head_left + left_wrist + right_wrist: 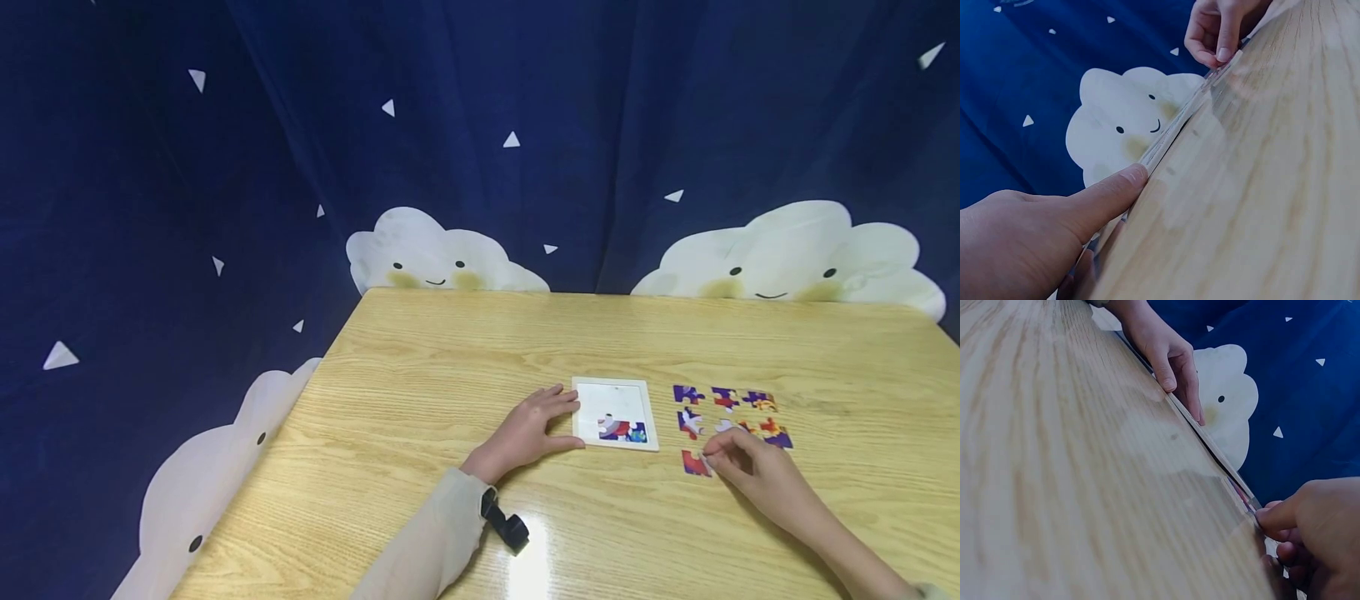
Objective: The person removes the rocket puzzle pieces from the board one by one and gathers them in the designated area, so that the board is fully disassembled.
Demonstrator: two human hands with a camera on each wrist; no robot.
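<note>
My left hand (528, 429) rests on the wood with fingers spread, its fingertips and thumb touching the left edge of a white puzzle tray (651, 417). A few joined pieces (617, 430) with red, purple and blue print fill the tray's lower right part. To the right of the tray, my right hand (757, 475) pinches a small puzzle piece between thumb and forefinger, low over the table; the fingertips hide most of it. Right beside those fingertips lies a red and purple piece (694, 463). In the left wrist view, the left thumb (1119, 187) presses along the tray's edge.
Several loose puzzle pieces (726, 398) lie in rough rows right of the tray, some partly behind the right hand. The wooden table (450, 350) reaches back to a dark blue curtain (570, 100) with white clouds. A black strap (506, 521) is on the left wrist.
</note>
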